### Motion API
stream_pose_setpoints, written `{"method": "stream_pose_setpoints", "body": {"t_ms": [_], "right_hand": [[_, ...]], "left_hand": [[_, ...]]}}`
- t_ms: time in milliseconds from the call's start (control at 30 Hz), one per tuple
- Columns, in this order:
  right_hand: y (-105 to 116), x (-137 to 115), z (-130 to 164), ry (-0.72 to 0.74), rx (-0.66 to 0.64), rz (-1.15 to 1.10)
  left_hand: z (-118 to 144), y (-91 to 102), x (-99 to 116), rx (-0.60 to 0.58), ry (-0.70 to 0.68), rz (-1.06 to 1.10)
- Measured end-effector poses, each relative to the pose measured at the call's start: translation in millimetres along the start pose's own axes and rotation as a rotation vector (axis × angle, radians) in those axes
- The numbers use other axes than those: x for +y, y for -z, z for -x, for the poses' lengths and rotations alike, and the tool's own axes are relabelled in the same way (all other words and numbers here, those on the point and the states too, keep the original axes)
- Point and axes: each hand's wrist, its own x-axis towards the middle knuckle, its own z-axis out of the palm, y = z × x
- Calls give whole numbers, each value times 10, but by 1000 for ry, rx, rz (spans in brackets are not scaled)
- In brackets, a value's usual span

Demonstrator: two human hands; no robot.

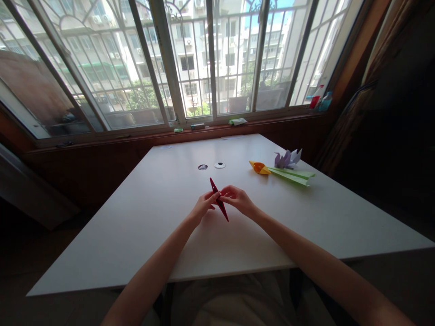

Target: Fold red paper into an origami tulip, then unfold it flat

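Over the middle of the white table, a folded piece of dark red paper [223,211] is held up between my two hands, long and narrow with pointed ends. My left hand [205,203] grips it from the left side, thumb near its middle. From the right, my right hand [238,197] pinches the same paper with thumb and fingertips. The tips of both hands nearly meet at its centre, where they partly cover the folds.
To the right lie an orange folded paper boat-like shape [260,168], a light green folded paper strip [292,175] and a purple paper flower [288,158]. Two round discs, one dark [203,167] and one white [219,165], sit beyond my hands on the table [136,226]. Bottles [325,101] stand on the windowsill.
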Motion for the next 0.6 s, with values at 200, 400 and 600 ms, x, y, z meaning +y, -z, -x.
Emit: {"method": "stream_pose_setpoints", "body": {"t_ms": [200,400,600], "right_hand": [[5,12,-15,-48,20,-168],[-29,7,5,-38,53,-145],[-78,-37,45,-12,137,-85]], "left_hand": [[-23,12,1,-37,-41,-15],[-76,4,-53,-23,-83,-6],[-83,-38,-110,25,-156,70]]}}
